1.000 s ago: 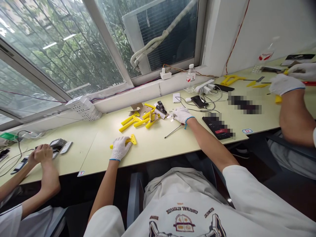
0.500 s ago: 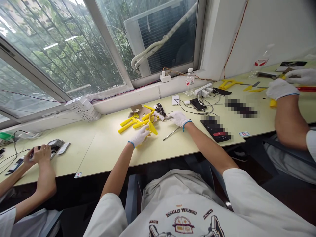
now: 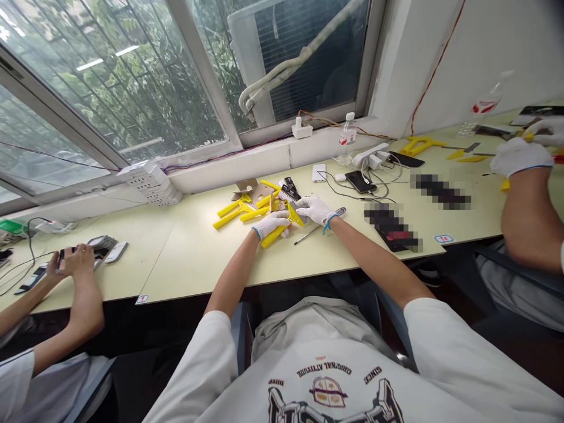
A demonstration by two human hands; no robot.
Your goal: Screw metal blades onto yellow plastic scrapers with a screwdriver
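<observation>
My left hand point(image 3: 270, 224), in a white glove, is closed around a yellow scraper handle point(image 3: 274, 236) whose wide head points toward my right hand. My gloved right hand point(image 3: 314, 208) pinches a thin grey metal blade point(image 3: 303, 217) against that head; its fingertips are partly hidden. Beneath my right wrist a screwdriver point(image 3: 305, 236) lies on the table. Just beyond my left hand is a loose pile of yellow scraper handles point(image 3: 233, 214), along with an opened cardboard box point(image 3: 247, 188) and small black-and-white packets point(image 3: 289, 188).
A phone point(image 3: 360, 182) with cables, a power strip point(image 3: 372, 154) and a bottle point(image 3: 348, 138) stand toward the window. A dark, partly blurred phone point(image 3: 392, 230) lies right of my forearm. Co-workers' hands point(image 3: 78, 258) are busy at left, gloved ones point(image 3: 520, 157) at right.
My left hand has moved right with the scraper handle, up to my right hand. The blade in my right hand now meets the scraper head. The view has shifted slightly.
</observation>
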